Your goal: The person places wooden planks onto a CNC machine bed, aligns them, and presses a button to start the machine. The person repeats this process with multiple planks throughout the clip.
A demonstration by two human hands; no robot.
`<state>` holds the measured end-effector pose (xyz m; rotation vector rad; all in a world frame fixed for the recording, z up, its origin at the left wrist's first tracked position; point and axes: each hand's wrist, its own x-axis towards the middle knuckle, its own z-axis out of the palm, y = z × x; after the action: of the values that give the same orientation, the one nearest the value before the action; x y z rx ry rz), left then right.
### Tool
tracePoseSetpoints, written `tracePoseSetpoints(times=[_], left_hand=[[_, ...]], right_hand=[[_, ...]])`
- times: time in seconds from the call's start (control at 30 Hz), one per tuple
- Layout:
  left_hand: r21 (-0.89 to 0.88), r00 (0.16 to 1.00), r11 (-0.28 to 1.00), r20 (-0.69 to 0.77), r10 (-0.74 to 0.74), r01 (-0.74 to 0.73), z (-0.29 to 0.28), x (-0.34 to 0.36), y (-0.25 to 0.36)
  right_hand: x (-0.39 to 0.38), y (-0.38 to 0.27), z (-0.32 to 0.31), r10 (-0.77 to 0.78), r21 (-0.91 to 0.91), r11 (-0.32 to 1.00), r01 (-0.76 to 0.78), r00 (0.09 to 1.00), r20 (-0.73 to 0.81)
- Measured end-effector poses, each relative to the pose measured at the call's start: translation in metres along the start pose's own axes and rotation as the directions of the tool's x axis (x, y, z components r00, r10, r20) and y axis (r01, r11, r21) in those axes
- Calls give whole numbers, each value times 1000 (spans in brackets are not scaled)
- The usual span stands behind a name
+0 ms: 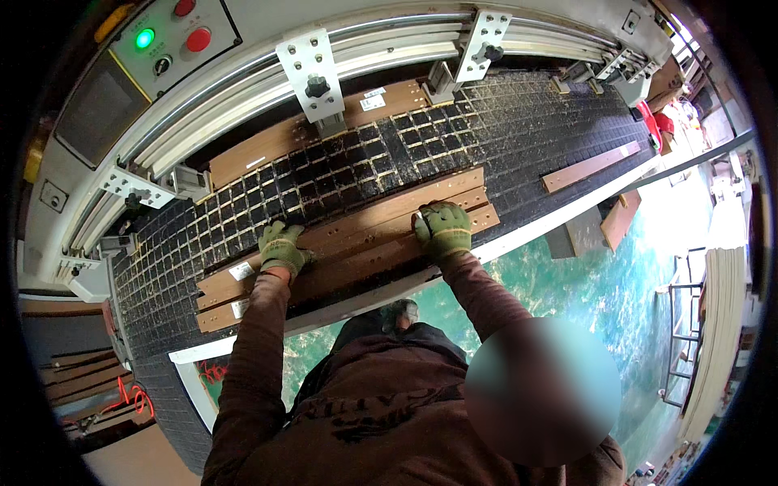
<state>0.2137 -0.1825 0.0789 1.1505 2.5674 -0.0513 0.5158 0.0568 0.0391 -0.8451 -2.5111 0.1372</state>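
Note:
Long brown wooden boards [356, 236] lie side by side on the black gridded machine bed in front of me. Small drilled holes dot their faces, and two white labels show toward their left ends. My left hand [284, 248], in a green work glove, is closed over the far board left of the middle, its fingers bent across the far edge. Farther right, my right hand [445, 230], gloved the same way, grips the boards near their right ends with curled fingers. Its palm side is hidden.
Along the back runs a metal rail [389, 57] with white clamp brackets [312, 77]. Another labelled brown board [275, 144] lies beneath it. A narrow board [592, 166] rests on the bed's right side. At upper left is a control panel [174, 36] with a lit green button.

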Motion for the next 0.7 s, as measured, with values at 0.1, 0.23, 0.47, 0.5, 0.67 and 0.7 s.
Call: tracePoseSetpoints(times=[0.1, 0.23, 0.47, 0.5, 0.67, 0.7], left_hand=[[-102, 980, 992, -195, 46, -67, 56, 6, -43], [-57, 988, 996, -141, 55, -64, 50, 3, -19], [-252, 906, 947, -416, 80, -200, 56, 25, -44], [-190, 934, 961, -332, 132, -203, 52, 31, -47], [-41, 980, 983, -99, 172, -177, 33, 27, -29], [-19, 984, 986, -59, 167, -169, 26, 28, -25]], right_hand=[[5, -11, -5, -8, 2, 1000, 8, 1000, 26], [-4, 0, -8, 40, -30, 999, -39, 998, 51], [-4, -2, -22, -60, 69, 996, 52, 991, 120], [-5, 1, -19, -74, 85, 994, 66, 992, 102], [1, 1, -30, -78, 69, 996, 60, 954, 290], [-2, 3, -28, -83, 76, 995, 66, 967, 243]])
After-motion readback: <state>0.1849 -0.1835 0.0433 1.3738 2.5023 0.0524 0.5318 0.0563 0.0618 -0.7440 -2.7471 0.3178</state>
